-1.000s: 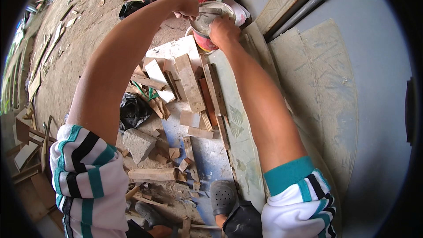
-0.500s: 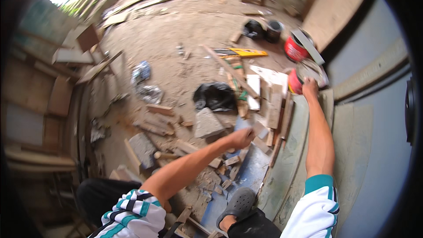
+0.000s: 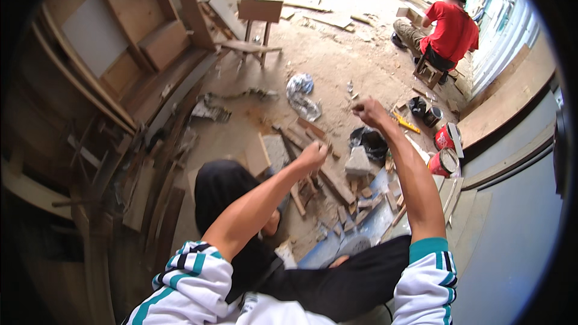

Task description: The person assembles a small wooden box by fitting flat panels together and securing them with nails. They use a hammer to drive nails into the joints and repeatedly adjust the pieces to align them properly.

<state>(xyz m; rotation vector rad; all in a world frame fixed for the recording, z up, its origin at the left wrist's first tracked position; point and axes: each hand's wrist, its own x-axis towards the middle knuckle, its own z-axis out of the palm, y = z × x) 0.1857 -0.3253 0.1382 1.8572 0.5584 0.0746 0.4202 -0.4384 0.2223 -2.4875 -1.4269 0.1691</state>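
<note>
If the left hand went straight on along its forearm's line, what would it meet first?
In the picture, the left hand lines up first with the right hand; depth is unclear, so it might pass below without touching.

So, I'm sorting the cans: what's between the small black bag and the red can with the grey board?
In the head view, a dark can stands between the small black bag and that red can.

Plastic bag (image 3: pixel 369 139) behind concrete block (image 3: pixel 358 162)
</note>
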